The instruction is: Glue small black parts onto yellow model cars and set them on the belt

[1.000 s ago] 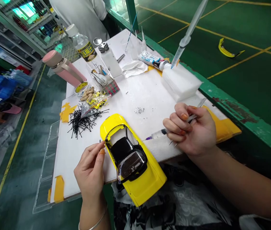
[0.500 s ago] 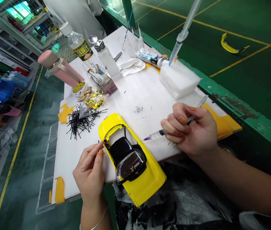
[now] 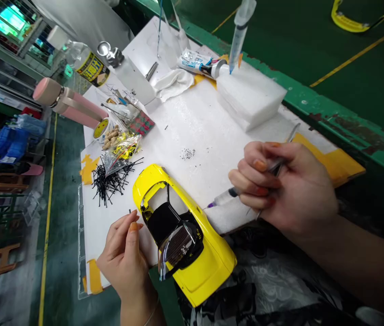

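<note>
A yellow model car body (image 3: 208, 262) with black window trim and a clear windscreen lies tilted at the table's front edge, partly over my lap. Beside its left flank, my left hand (image 3: 124, 249) is closed in a pinch; a tiny black piece (image 3: 130, 211) pokes out at the fingertips. My right hand (image 3: 280, 185) is wrapped round a syringe (image 3: 224, 197) whose purple tip points at the car's right side, apart from it as far as I can see. Thin metal tweezers (image 3: 293, 132) also pass through that hand, their points showing below the fingers.
Black pins (image 3: 108, 181) lie heaped at left, by a bag of yellow parts (image 3: 127, 147). Tiny black bits (image 3: 188, 154) dot the white table (image 3: 165, 149). Behind are a pink flask (image 3: 76, 106), bottles, a glue tube (image 3: 195, 61) and a foam block (image 3: 249, 95) with another syringe (image 3: 237, 43).
The view has shifted and turned a little. My left fingers have drawn slightly away from the car's edge, with the black piece still in them. The right hand keeps its grip.
</note>
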Tool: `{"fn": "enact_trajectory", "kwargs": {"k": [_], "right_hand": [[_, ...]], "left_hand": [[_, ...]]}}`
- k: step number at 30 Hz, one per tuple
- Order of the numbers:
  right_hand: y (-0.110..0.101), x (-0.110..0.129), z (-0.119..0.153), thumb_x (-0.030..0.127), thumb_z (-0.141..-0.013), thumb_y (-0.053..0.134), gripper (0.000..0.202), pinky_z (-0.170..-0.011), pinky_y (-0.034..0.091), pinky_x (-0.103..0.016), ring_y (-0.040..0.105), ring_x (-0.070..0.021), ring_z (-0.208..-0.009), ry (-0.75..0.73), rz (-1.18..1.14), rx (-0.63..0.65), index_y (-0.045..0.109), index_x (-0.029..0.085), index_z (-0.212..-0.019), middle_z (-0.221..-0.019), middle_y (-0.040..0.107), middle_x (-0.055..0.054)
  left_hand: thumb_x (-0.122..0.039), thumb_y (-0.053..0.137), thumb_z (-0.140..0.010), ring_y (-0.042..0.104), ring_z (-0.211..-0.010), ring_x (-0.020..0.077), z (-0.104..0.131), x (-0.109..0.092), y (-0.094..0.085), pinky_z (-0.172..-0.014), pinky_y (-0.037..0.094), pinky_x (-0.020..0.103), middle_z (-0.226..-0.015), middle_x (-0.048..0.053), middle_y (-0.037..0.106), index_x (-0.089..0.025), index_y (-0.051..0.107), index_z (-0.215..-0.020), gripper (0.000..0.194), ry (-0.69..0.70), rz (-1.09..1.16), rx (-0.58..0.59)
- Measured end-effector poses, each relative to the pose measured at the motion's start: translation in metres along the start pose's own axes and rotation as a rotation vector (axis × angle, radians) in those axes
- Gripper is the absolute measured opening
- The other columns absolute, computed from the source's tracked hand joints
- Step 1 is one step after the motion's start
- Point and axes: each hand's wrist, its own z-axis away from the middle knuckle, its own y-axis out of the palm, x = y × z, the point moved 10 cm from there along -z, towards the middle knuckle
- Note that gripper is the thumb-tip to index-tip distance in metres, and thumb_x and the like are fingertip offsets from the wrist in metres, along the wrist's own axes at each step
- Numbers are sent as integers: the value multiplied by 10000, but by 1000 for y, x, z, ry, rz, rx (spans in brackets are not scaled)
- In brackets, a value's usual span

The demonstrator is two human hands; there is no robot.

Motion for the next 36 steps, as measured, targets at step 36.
{"fn": "enact_trajectory", "kwargs": {"k": [36], "right_hand": [[-5,-27,2,336,-991,579,197,-423,188,-224,194,-108,-493,63,-211,-22,543,252,-816,-534,246,75]], "left_hand": [[-286,895,-680,697,-731,97,-8,-12,-11,-706,569,213,-824,-2,787,-191,857,-902,244,-67,-73,-280]]}}
